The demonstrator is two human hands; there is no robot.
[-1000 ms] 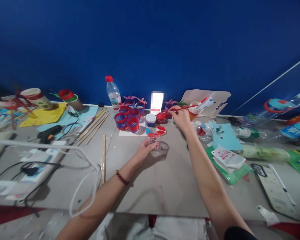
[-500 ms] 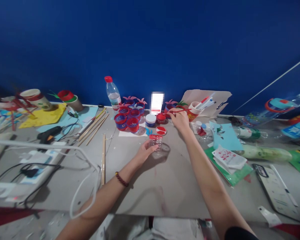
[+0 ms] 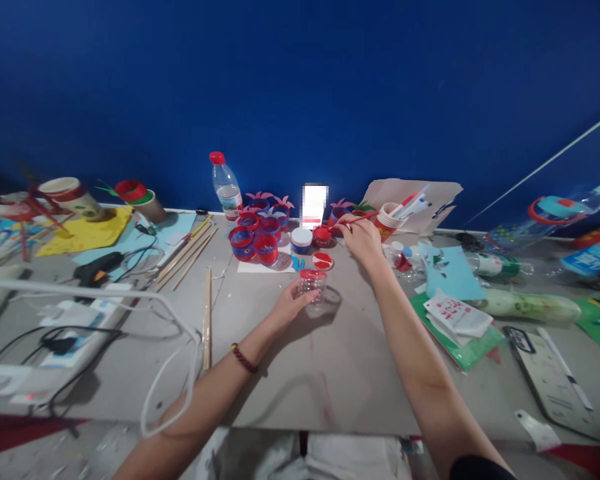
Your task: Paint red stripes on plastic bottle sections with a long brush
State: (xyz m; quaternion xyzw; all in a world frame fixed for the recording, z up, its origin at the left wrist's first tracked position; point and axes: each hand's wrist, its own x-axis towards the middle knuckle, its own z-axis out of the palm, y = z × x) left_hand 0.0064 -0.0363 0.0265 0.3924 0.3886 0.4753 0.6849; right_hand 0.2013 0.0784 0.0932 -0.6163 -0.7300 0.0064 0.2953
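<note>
My left hand (image 3: 291, 304) is closed around a clear plastic cup (image 3: 316, 291) with a red-painted rim, low over the table. In my right hand (image 3: 363, 241) is a thin red paintbrush (image 3: 356, 220), its tip at a small jar of red paint (image 3: 322, 236). Just in front of that jar lies a lid (image 3: 323, 261) smeared with red. A white-capped jar (image 3: 301, 241) stands to the left of the paint. Further left, several cups painted blue and red (image 3: 266, 249) are grouped on white paper, some with petal-like tops.
Behind the cups stands a red-capped bottle (image 3: 226, 187). Thin sticks (image 3: 186, 259), a glue gun (image 3: 99, 267) and a power strip (image 3: 83, 340) with cables lie left. A paper cup of pens (image 3: 389, 223), plastic bottles, papers and a phone (image 3: 550, 387) are on the right.
The paintbrush has tilted slightly at the red paint jar, with my right hand almost in place. My left hand and the clear cup have barely shifted.
</note>
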